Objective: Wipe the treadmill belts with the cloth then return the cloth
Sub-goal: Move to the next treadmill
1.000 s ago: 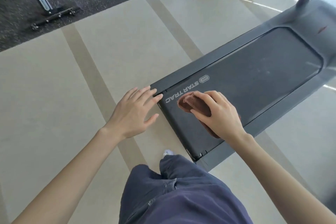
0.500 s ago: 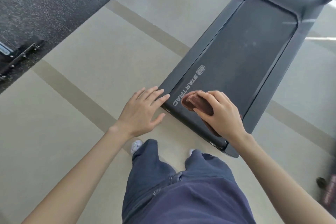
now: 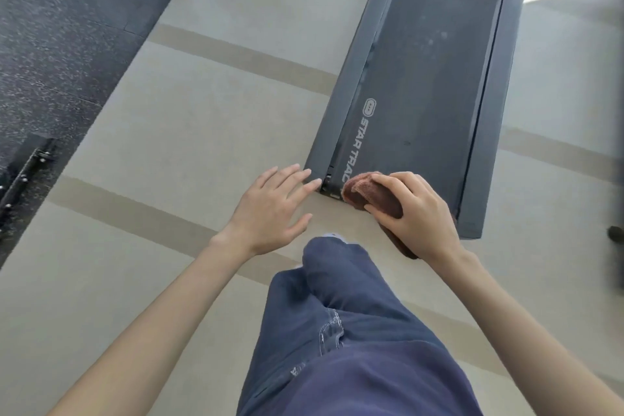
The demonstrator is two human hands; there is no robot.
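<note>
**A:** While the rubber gym mat (image 3: 60, 44) fills the upper left, what is the left hand (image 3: 270, 209) doing at centre?

**B:** It lies spread with straight fingers and holds nothing. The tips are just beside the treadmill (image 3: 334, 105) at its near left corner. I cannot tell if they touch it.

**A:** And the cloth?

**B:** The brown cloth (image 3: 374, 196) sits bunched on the near end of the belt (image 3: 432, 94), right of centre. The right hand (image 3: 418, 219) is curled round it.

**A:** What might go wrong?

**B:** Bunched like that, it probably wipes only a narrow strip, so the pale marks (image 3: 435, 39) at upper right could be missed. Its loose tail reaches past the belt's end and might snag there.
</note>
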